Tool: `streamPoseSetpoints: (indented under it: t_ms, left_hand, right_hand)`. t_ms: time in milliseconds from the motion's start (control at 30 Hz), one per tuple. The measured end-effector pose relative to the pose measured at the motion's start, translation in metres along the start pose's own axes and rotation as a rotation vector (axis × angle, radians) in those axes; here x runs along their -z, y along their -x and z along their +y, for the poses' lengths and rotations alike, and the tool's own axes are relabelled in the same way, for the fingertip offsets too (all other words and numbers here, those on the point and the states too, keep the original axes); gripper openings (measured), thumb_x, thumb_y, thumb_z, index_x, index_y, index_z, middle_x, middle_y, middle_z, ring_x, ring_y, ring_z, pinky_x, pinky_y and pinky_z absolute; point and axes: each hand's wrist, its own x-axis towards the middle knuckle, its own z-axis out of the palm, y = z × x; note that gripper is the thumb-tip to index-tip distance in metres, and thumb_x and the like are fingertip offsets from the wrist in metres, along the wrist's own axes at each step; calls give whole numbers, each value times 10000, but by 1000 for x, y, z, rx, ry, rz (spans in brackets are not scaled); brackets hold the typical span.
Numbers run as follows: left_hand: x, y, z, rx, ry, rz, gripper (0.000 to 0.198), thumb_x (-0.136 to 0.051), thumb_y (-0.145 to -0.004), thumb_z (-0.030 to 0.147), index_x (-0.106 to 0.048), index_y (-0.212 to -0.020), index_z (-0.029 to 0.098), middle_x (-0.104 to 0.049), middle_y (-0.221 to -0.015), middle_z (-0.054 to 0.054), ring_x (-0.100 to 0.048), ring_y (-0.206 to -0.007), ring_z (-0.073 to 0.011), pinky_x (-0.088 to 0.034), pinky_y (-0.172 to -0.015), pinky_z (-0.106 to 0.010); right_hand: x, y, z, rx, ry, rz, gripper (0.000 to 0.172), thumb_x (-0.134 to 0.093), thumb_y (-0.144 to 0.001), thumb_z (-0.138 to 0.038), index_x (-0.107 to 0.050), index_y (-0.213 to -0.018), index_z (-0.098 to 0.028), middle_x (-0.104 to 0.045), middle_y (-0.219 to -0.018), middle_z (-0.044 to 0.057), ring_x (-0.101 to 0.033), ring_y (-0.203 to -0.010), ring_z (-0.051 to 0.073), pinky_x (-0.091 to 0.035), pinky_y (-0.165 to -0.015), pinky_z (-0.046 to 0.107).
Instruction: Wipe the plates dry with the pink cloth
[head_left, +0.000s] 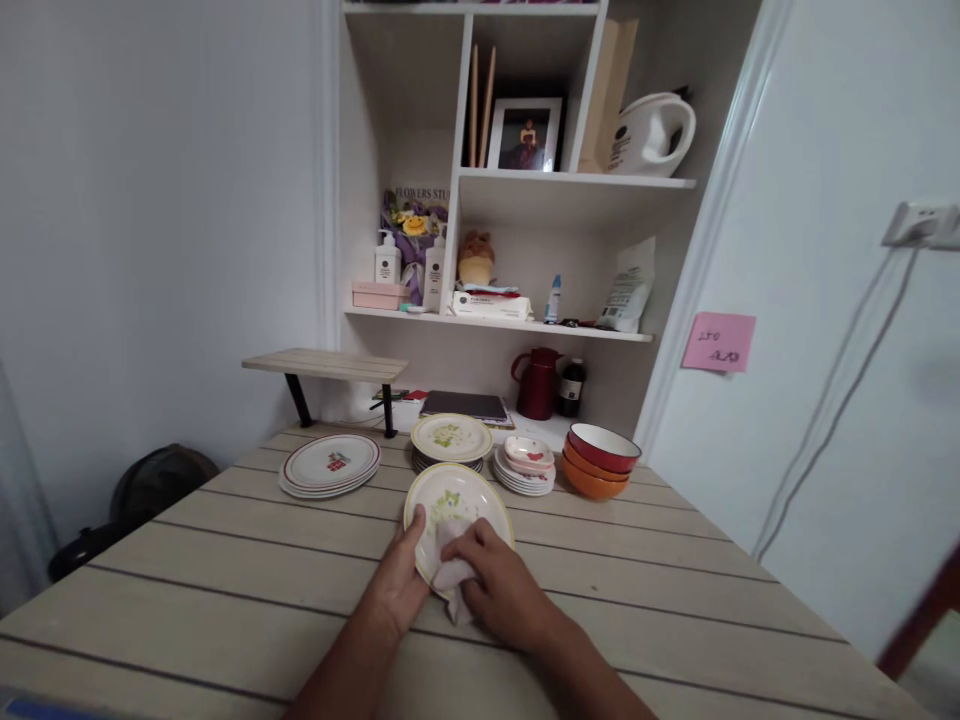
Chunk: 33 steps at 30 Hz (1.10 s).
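Note:
A cream plate (487, 492) with a yellow rim and a green floral print is tilted up above the table's middle. My left hand (401, 580) grips its left edge, thumb over the rim and the other fingers hidden beneath. Bunched in my right hand (499, 585) is a pale cloth (451, 575), pressed against the plate's face near its lower part. Just behind stands a stack of similar yellow-rimmed plates (451, 437). Small white plates (523, 483) are piled to the right of that stack, with heart-patterned dishes (529, 452) on top.
Red-rimmed plates (331, 462) are stacked at the left. Red and orange bowls (596, 462) are nested at the right. A small raised wooden shelf (326, 364) stands at the back left. A dark red jug (538, 384) and a dark bottle (571, 388) stand beneath the white shelving (555, 178).

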Motion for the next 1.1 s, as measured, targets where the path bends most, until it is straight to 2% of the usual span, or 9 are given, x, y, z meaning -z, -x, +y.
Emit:
streamPoseSetpoints:
  t_ms: [100,300,367,467,600,733,800,933,1100]
  left_hand:
    - [-3,0,-10,88,-48,-70,524,-565,-903,440,-550,-1314,115,-722,-1136,-168,-663,-1099,-292,-465,-1013,-424]
    - [-9,9,-19,158,-147,-197,543,-655,-859,351,-529,-1343,139,-709,-1171,-173,-654,-1120,-296,-427,-1048,-436]
    - [-10,11,-16,125,-127,-189,559,-663,-854,336,-518,-1357,141,-701,-1187,-179,-648,-1129,-303,-422,-1053,-447]
    - [-10,11,-8,28,-58,-134,589,-682,-841,297,-490,-1383,171,-695,-1204,-170,-650,-1123,-305,-434,-1042,-458]
    - [-7,6,-2,-92,22,-28,577,-690,-831,257,-498,-1371,189,-700,-1202,-141,-673,-1076,-285,-471,-1005,-436]
    - [-6,3,-5,-28,-3,1,455,-654,-857,283,-580,-1276,122,-721,-1144,-154,-682,-1050,-287,-491,-982,-413]
    - [-7,4,-9,1,-16,-12,451,-650,-859,274,-579,-1280,128,-727,-1131,-149,-682,-1052,-287,-491,-983,-416]
    - [-10,6,-12,23,4,-48,571,-678,-837,231,-497,-1376,179,-700,-1204,-145,-669,-1093,-282,-474,-1013,-427]
    - [-4,5,-4,-64,40,41,649,-704,-805,189,-458,-1405,160,-685,-1221,-174,-663,-1103,-302,-481,-1020,-453]
  right_hand:
    - [0,-11,-1,18,37,110,505,-503,-747,-54,-619,-1172,-302,-515,-1069,39,-502,-1004,200,-374,-874,326]
    - [26,-10,44,-255,136,325,411,-498,-783,-86,-644,-1129,-252,-522,-1037,63,-515,-981,217,-387,-870,333]
    - [30,-3,51,-316,149,300,406,-500,-740,-63,-641,-1079,-236,-520,-1036,60,-527,-955,207,-393,-848,315]
    - [26,6,41,-299,109,169,415,-497,-679,-33,-620,-1018,-238,-523,-1035,41,-538,-924,185,-391,-812,284]
    - [9,7,11,-108,-3,1,487,-493,-644,-18,-606,-1048,-264,-522,-1053,18,-530,-942,171,-387,-802,269]
    - [-4,-5,2,46,-10,31,571,-493,-667,-12,-614,-1151,-290,-512,-1090,29,-501,-1006,191,-379,-859,307]
    - [-3,-12,11,12,40,106,577,-496,-711,-28,-609,-1205,-304,-512,-1121,45,-486,-1040,210,-366,-898,342]
    - [10,-15,40,-203,101,218,489,-496,-779,-79,-622,-1207,-281,-520,-1113,66,-482,-1069,232,-361,-921,360]
    - [18,-4,57,-288,50,191,416,-491,-664,-16,-646,-989,-226,-504,-1026,43,-522,-931,181,-392,-825,292]
